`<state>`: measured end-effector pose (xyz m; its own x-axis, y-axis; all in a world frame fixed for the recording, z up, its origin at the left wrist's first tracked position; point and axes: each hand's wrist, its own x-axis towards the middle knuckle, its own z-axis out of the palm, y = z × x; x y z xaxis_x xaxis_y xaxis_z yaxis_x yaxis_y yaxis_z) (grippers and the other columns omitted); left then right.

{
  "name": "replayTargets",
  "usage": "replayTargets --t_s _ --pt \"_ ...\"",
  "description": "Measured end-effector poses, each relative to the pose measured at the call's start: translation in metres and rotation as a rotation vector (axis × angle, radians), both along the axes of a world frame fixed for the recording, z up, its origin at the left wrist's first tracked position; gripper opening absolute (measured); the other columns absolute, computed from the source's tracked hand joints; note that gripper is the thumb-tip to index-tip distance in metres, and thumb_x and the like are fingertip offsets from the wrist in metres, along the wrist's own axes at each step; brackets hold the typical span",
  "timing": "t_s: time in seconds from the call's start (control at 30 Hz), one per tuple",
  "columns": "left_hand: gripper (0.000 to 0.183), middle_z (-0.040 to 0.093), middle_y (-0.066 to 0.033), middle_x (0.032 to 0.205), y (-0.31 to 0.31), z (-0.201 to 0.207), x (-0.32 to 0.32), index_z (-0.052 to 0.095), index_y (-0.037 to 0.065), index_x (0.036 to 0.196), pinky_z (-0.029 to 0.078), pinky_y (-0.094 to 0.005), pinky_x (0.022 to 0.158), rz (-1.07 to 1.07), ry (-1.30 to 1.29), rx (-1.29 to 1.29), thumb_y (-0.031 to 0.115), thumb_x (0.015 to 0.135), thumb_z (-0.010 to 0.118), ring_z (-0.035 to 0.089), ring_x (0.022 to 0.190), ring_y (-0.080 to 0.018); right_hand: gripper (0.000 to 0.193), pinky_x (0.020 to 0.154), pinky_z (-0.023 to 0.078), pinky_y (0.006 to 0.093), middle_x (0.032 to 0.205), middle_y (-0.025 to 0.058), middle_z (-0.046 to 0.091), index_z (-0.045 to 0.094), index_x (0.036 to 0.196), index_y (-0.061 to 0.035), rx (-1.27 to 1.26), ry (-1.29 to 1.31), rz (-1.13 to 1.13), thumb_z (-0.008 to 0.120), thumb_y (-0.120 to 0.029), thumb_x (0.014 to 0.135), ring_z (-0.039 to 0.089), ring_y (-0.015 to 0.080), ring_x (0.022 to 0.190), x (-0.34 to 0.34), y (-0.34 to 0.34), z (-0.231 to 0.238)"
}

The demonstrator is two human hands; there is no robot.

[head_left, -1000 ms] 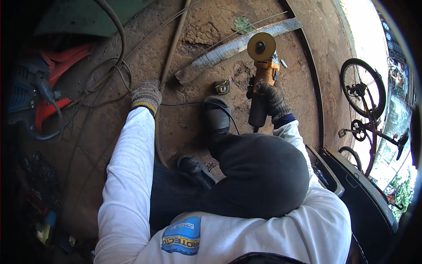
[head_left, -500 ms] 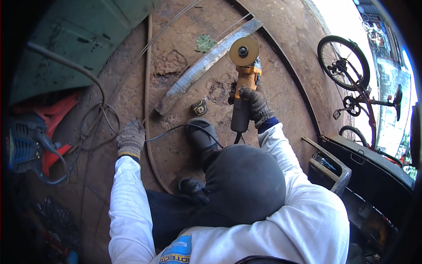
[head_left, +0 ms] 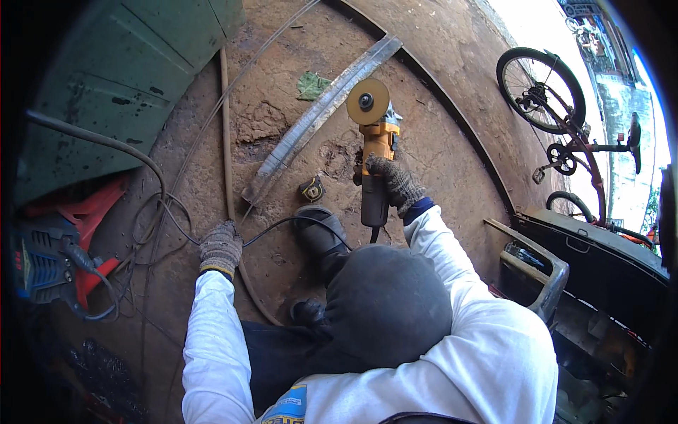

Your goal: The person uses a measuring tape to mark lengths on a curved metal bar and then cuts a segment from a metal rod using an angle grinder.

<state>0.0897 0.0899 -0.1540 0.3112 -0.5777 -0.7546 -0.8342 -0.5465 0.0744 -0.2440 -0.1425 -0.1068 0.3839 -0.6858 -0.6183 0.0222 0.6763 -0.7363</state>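
In my right hand (head_left: 397,185), which wears a knitted work glove, is a yellow and black angle grinder (head_left: 379,145). Its tan disc (head_left: 367,101) faces upward at the far end, and a black cord leaves its near end. The gloved left hand (head_left: 221,249) is closed around that power cord (head_left: 286,223), beside a tan hose (head_left: 227,134) on the ground. Beyond the hands, a silvery metal bar (head_left: 321,113) lies slantwise, left of the grinder. A yellow and black tape measure (head_left: 311,189) sits between the bar's near end and my dark shoe (head_left: 319,232).
A blue and red machine (head_left: 53,258) with coiled cables stands at left, below a green panel (head_left: 127,78). A long dark metal strip (head_left: 462,106) curves across the brown ground. At right are a bicycle (head_left: 565,127) and a dark metal box (head_left: 586,247). A green leaf (head_left: 311,85) lies beyond the bar.
The whole view has shifted a little. My left hand has come slightly right and nearer, with the cord in it. The grinder stays in my right hand, a bit further left in view.
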Motion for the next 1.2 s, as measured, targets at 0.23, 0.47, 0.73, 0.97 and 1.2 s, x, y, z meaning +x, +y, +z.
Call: replayTargets --t_s 0.23,0.47,0.73,0.97,1.2 --pt "0.054 0.063 -0.0202 0.131 -0.002 -0.013 -0.01 0.059 0.006 0.135 0.045 -0.0454 0.106 0.173 -0.003 -0.129 0.036 0.09 0.065 0.059 0.123 -0.0364 0.055 0.078 0.06 0.0427 0.099 0.0133 0.069 0.056 0.124 -0.0012 0.042 0.038 0.083 0.078 -0.025 0.08 0.071 0.0278 0.084 -0.003 0.0 -0.009" --pt "0.053 0.064 -0.0209 0.13 -0.004 -0.047 -0.012 0.058 0.006 0.135 0.048 -0.0457 0.103 0.388 0.132 -0.358 0.038 0.093 0.064 0.06 0.121 -0.0381 0.05 0.079 0.06 0.0415 0.102 0.0109 0.067 0.056 0.122 -0.002 0.016 -0.04 0.074 0.078 -0.021 0.081 0.07 0.0252 0.085 0.011 0.002 -0.01" --pt "0.044 0.064 -0.0203 0.127 -0.023 -0.029 -0.022 0.063 0.012 0.129 0.048 -0.0485 0.1 0.269 0.098 -0.321 0.042 0.097 0.057 0.06 0.118 -0.041 0.042 0.079 0.059 0.0386 0.096 0.0103 0.069 0.06 0.114 -0.0012 0.092 0.021 0.074 0.078 -0.022 0.083 0.069 0.0238 0.084 0.005 0.004 -0.01" --pt "0.053 0.062 -0.0208 0.133 -0.03 -0.032 -0.02 0.062 0.011 0.133 0.043 -0.0479 0.107 0.317 0.188 -0.224 0.049 0.099 0.048 0.056 0.126 -0.0392 0.043 0.08 0.058 0.0366 0.097 0.0106 0.07 0.061 0.113 -0.0008 0.059 0.048 0.087 0.078 -0.027 0.084 0.07 0.023 0.083 0.001 0.005 -0.022" --pt "0.051 0.064 -0.0201 0.129 -0.033 -0.033 -0.015 0.066 0.006 0.126 0.046 -0.0459 0.103 0.376 0.231 -0.204 0.047 0.099 0.053 0.059 0.121 -0.0395 0.042 0.08 0.058 0.0368 0.096 0.0103 0.07 0.061 0.113 -0.001 0.094 0.063 0.085 0.078 -0.027 0.085 0.07 0.0227 0.084 0.001 0.005 -0.021"
